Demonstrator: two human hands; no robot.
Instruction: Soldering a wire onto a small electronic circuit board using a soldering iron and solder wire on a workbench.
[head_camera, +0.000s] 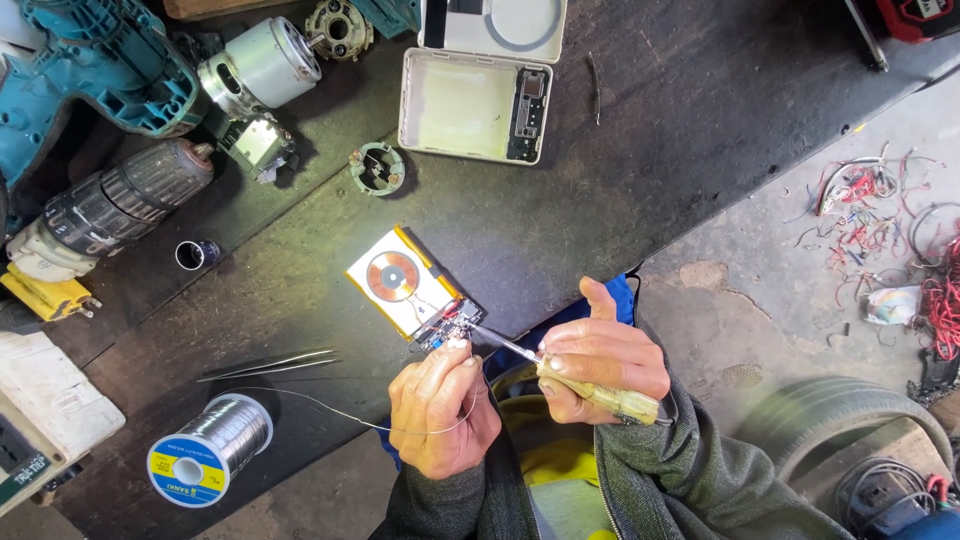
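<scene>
The left hand (440, 405) pinched solder wire (330, 408); the right hand (600, 365) gripped an iron (570, 378), tip at ten o'clock on the board (447, 325).

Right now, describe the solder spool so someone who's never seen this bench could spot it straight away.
Start at the dark workbench and go to its near left edge, left of the left hand. The solder spool lies there on its side, below the tweezers. Only it is wound with shiny silver wire, has a blue-and-yellow end label, and trails a strand toward the hand.
</scene>
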